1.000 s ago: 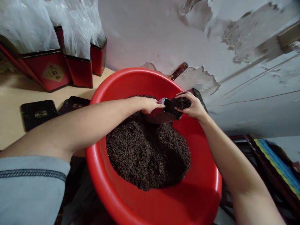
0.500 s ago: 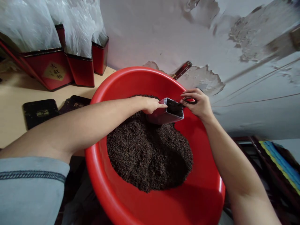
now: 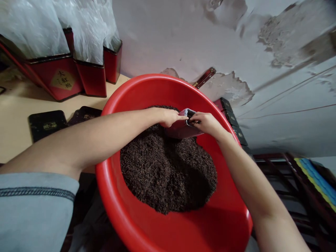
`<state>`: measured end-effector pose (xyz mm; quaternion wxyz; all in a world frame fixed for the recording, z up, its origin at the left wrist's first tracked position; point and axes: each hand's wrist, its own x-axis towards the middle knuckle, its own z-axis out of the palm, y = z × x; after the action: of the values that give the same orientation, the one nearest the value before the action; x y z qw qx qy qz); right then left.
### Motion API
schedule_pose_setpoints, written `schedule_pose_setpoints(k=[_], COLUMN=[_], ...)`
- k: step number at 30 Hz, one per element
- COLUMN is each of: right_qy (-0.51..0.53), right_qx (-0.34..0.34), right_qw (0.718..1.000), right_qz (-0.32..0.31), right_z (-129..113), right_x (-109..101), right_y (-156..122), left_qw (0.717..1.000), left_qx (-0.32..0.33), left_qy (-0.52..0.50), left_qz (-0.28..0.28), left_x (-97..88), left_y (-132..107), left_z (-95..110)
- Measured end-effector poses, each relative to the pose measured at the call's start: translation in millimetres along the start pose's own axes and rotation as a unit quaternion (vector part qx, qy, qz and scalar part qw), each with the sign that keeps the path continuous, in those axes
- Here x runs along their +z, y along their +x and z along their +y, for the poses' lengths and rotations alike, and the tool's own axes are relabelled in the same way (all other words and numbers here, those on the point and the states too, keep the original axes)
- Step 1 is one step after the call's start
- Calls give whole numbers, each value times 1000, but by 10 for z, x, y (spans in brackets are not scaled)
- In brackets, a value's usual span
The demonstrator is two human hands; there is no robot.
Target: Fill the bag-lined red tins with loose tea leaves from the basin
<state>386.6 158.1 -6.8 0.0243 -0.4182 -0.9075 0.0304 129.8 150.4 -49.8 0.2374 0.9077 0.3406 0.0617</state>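
Note:
A big red plastic basin (image 3: 168,227) holds a heap of dark loose tea leaves (image 3: 168,171). At the far side of the heap stands a small red pouch (image 3: 181,130) with its mouth up. My left hand (image 3: 165,117) pinches the pouch's left rim. My right hand (image 3: 206,123) is curled over the pouch's mouth, fingers pressed down into it; what the fingers hold is hidden.
Red tea tins (image 3: 61,78) lined with clear plastic bags (image 3: 42,28) stand at the back left on a pale wooden table (image 3: 15,115). Two black lids (image 3: 47,124) lie flat near the basin. A peeling white wall (image 3: 236,52) rises behind. Dark wooden furniture (image 3: 278,168) stands at right.
My right hand, earlier cupping tea leaves above the pouch and then drawn back to the right, has come back left and now presses into the pouch's mouth. My left hand kept its grip.

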Motion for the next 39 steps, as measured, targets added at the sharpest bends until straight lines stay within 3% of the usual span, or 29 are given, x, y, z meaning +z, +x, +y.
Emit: schedule_pose_setpoints(k=[3, 5, 8, 12, 15, 17, 19, 22, 25, 28, 34, 39], right_qy=[-66, -58, -18, -91, -131, -123, -99, -50, 19, 65, 39, -27], right_qx=[47, 60, 53, 99, 121, 98, 37, -42, -52, -56, -80, -118], right_qw=[996, 995, 998, 978, 962, 965, 981, 998, 982, 951, 929, 938], right_qz=[-48, -53, 28, 160, 209, 207, 162, 0, -182, -296, -358, -325], right_z=[102, 123, 64, -142, -402, -640, -915, -1324, -1639, -1836, -2014, -2106], right_x=[19, 2, -36, -85, -102, -72, 14, 258, 572, 805, 799, 840], right_y=[41, 47, 31, -23, -94, -148, -189, -172, -17, 213, 359, 296], left_qw=[999, 999, 999, 998, 996, 995, 994, 990, 984, 982, 984, 987], left_qx=[-20, -28, -26, -16, -35, -52, -65, -96, -124, -128, -122, -105], left_qy=[9, 14, 37, 61, 82, 87, 80, 80, 86, 87, 91, 103], left_qz=[-30, -30, -28, -19, -18, -2, 28, 71, 94, 104, 92, 66], left_x=[-3, -12, -33, -124, -243, -319, -376, -427, -468, -512, -525, -489], left_y=[-16, -27, -41, -105, -179, -213, -226, -221, -231, -266, -312, -284], left_z=[62, 97, 108, 146, 233, 282, 299, 270, 223, 194, 197, 220])
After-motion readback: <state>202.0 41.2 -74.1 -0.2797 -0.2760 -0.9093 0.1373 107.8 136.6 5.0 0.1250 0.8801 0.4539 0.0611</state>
